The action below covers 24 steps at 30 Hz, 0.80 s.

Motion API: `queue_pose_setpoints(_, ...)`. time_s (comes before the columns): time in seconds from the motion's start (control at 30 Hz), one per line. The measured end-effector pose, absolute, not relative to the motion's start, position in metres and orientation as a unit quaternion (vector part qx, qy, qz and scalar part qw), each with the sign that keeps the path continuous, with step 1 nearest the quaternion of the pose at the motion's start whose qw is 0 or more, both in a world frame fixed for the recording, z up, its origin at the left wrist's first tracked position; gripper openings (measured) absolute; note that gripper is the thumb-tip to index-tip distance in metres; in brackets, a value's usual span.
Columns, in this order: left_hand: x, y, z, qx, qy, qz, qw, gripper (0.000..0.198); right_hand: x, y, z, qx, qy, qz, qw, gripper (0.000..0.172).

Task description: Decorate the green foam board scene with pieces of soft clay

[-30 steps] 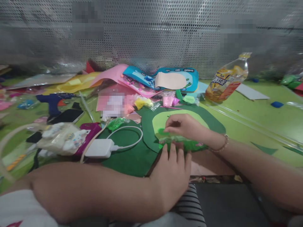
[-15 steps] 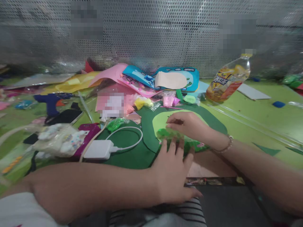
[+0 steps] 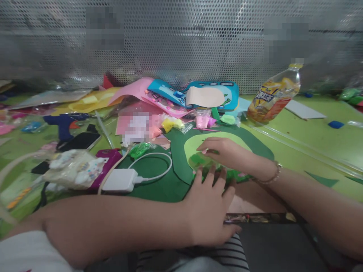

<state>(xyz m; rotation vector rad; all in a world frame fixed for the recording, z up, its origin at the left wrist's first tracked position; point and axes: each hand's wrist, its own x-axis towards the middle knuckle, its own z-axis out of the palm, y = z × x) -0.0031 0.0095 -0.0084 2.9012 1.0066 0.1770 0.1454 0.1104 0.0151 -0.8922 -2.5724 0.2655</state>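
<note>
the light green paper (image 3: 190, 144), set inside a rounded dark green paper (image 3: 178, 155), was the thing under both hands, lying on the green surface (image 3: 317, 143) close to its near edge. the left hand (image 3: 208, 209) came in at the paper's six o'clock, palm down, its fingers fanned apart with tips along the lower rim and its thumb out toward four o'clock. a second earlier those fingers had lain closer together, the thumb out of sight; the spread seemed to give the paper a broader hold. the right hand (image 3: 231, 153) reached in from four o'clock and hung over the middle, fingers curled toward the thumb. whether they pinched anything could not be told; a small pink spot by the tips might have been a nail. those fingers sat slightly higher than a second before, leaving the green patch (image 3: 196, 158) at about nine o'clock in plainer sight, so that part was probably easier to judge. more green, flecked with pink, ran along the bottom behind the left fingertips.

from the paper, a tilted bottle (image 3: 273, 97) stood between one and two o'clock, bagged yellow clay (image 3: 169, 124) lay at ten, and a white charger (image 3: 119, 180) near nine.
</note>
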Motion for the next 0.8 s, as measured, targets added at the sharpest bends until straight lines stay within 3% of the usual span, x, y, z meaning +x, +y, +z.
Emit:
queue_pose_setpoints(0.4,-0.004,0.0085,-0.0088,0.944,0.323,0.062,0.034,0.079,0.1424,0.1058,0.0215,-0.312,-0.934,0.115,0.131,0.03)
queue_pose_setpoints(0.8,-0.0025,0.0094,-0.0079,0.944,0.323,0.063,0.022,0.079,0.1444,0.1079,0.0135,-0.292,-0.936,0.131,0.144,0.034)
